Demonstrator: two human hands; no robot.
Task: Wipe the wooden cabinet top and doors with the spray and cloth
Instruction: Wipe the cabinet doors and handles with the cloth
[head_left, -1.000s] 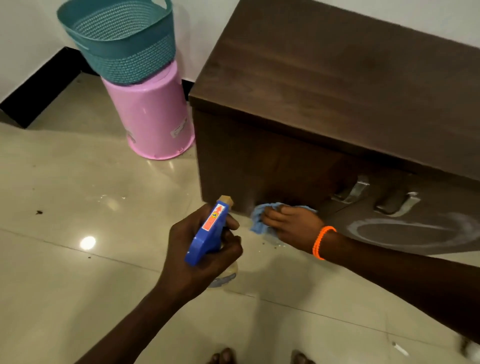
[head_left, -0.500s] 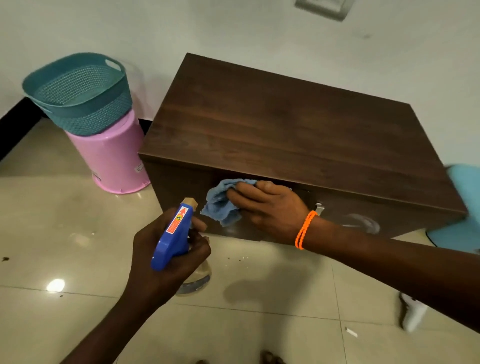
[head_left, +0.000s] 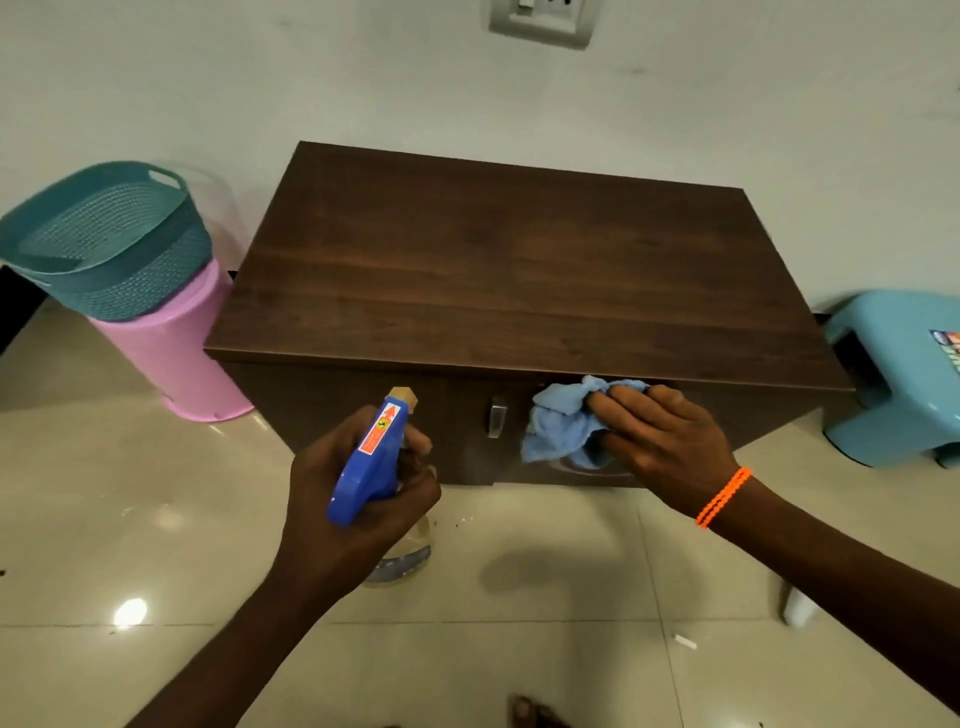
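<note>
Teal basket atop pink bucket

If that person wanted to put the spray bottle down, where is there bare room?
The cabinet top is wholly bare from edge to edge. Open floor lies in front too, below the left hand holding the spray bottle. It is tighter beside the cabinet: pink bin and teal basket on one side, blue stool on the other.

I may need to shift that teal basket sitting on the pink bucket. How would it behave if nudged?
The teal basket sits tilted on the upturned pink bucket, overhanging it, so it would probably slide off. Its perforated plastic walls suggest it is light and fairly stiff.
</note>
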